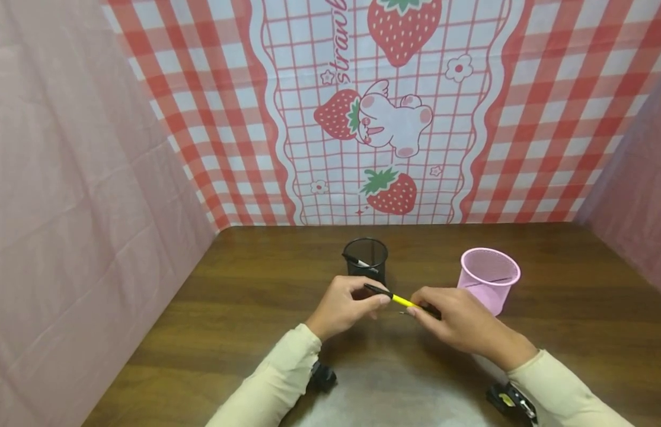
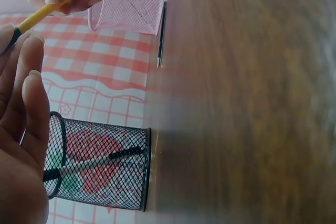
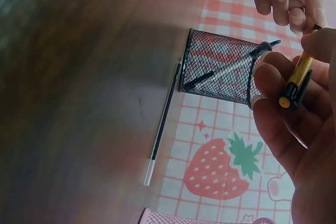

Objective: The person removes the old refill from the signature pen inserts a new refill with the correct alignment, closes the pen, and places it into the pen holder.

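Note:
Between my two hands runs a yellow ballpoint pen [image 1: 402,300] with black ends. The left hand [image 1: 343,305] pinches its black tip end between thumb and fingers. At the other end, which has a black clip [image 3: 302,92], the right hand [image 1: 463,320] holds the barrel between thumb and fingers. A thin dark pen refill [image 3: 165,114] with a whitish end lies on the table below the hands; in the head view they mostly hide it. Just beyond the left hand stands a black mesh pen cup [image 2: 100,166], with a black and clear pen [image 2: 86,167] leaning inside.
A pink mesh cup [image 1: 490,290] stands behind the right hand, with a thin dark stick inside. The brown wooden table [image 1: 245,296] ends at a strawberry-print checked cloth [image 1: 335,190]. Pale pink cloth [image 1: 95,207] hangs at both sides.

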A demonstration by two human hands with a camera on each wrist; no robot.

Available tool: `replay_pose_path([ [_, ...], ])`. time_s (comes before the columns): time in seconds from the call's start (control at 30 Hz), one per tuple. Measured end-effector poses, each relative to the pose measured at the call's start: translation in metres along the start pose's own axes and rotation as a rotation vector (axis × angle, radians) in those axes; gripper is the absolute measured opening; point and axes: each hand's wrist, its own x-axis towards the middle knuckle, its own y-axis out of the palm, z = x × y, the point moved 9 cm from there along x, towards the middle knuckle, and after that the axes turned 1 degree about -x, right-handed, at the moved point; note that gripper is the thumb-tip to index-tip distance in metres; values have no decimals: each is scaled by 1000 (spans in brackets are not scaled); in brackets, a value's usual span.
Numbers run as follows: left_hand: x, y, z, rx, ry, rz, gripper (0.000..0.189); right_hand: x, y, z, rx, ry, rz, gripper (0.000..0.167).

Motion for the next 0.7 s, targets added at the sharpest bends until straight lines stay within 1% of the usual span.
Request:
replay_pose_path([
  [0.1,1,2,4,-26,-11,8,13,0,0,1,1,-3,6,24],
  [0.27,2,6,2,-65,-5,23,14,2,1,2,7,-4,22,22],
  [0.37,2,8,-8,-60,12,24,14,2,2,2,14,-6,27,23],
  [0.5,1,9,-28,-33,57,23,10,2,4,2,23,-11,39,23],
  [0.57,1,9,-35,-15,77,17,8,1,5,2,24,-7,44,22],
  [0.63,1,8,-38,2,88,9,7,1,6,2,28,-4,53,21],
  [0.7,0,8,-35,16,90,-1,5,1,8,2,33,4,61,20],
])
